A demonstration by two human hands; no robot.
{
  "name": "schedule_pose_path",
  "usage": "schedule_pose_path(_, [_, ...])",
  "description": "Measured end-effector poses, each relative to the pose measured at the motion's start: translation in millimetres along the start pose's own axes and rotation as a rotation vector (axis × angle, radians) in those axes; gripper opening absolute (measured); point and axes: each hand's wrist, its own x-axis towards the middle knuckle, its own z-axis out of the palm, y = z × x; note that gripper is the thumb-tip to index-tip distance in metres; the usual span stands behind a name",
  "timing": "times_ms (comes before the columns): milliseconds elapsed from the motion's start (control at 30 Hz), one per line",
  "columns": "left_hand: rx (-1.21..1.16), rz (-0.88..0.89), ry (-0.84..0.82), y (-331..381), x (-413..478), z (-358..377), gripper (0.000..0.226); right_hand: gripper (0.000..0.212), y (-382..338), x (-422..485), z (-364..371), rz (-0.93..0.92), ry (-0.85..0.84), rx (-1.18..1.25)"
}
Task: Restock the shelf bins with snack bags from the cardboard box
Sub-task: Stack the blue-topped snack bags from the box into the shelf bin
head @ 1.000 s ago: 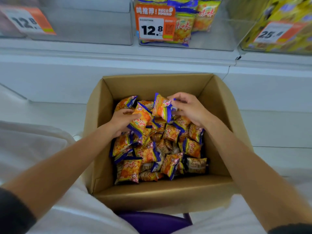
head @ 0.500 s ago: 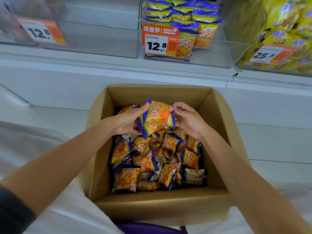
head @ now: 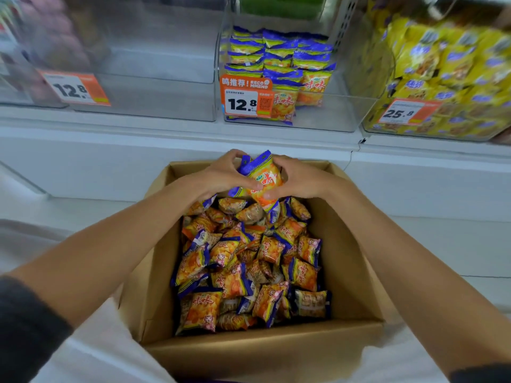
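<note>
Nearest, two bare forearms reach fwd over the open cardboard box [head: 262, 352], w/ a dark sleeve [head: 25, 327] at the L elbow; the box stands just below the shelf front, holding a loose heap of small orange-and-blue snack bags [head: 249, 272]; over the heap's far end both hands meet round a small bunch of bags [head: 264, 178], lifted clear of the rest, near the box's far wall; L hand [head: 221, 175] grip closed on the bunch's left side, fingers curled over its top; R hand [head: 302, 178] grip wrapped on the right side; beyond, the white shelf ledge [head: 166, 125] carries clear bins; the middle bin [head: 318, 114], w/ a 12.8 tag [head: 246, 99] on its front, holds stacks of matching bags; the right bin [head: 442, 78] is packed w/ yellow bags.
</note>
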Motion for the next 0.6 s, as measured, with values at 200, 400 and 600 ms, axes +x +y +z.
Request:
schedule_pose_path(200, [0.095,0.148,-0.025,41.2,-5.0,7.8,0.078,0.06,-6.0,-11.2,-14.5,0.018,0.107,0.017])
schedule_pose_path(400, [0.231,0.364,0.083,89.1,7.4,15.2,0.072,0.044,2.3,-27.3,-47.0,-0.064,0.355,0.509])
schedule_pose_path(600, [0.266,0.485,0.157,177.1,50.0,21.8,0.071,0.072,12.1,-15.8,-121.1,-0.122,0.549,0.605])
